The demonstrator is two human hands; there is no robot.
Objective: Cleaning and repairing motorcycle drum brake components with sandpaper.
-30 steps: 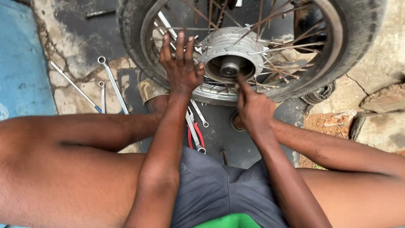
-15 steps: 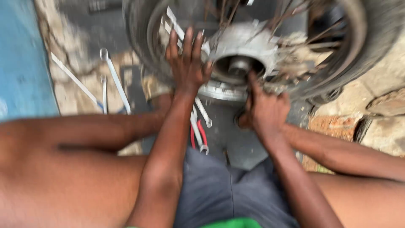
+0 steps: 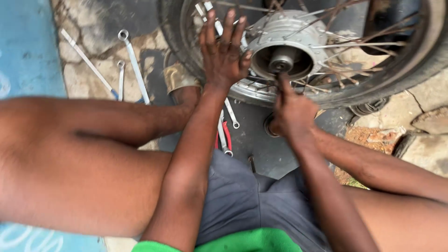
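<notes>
The wheel hub sits in the upper middle of the frame, inside the spoked wheel that lies on the ground before you. Your left hand rests flat on the spokes just left of the hub, fingers spread, gripping nothing. Your right hand is just below the hub, one finger raised to its opening; what it may hold I cannot tell. Wrenches lie upper left, more tools under your left forearm.
</notes>
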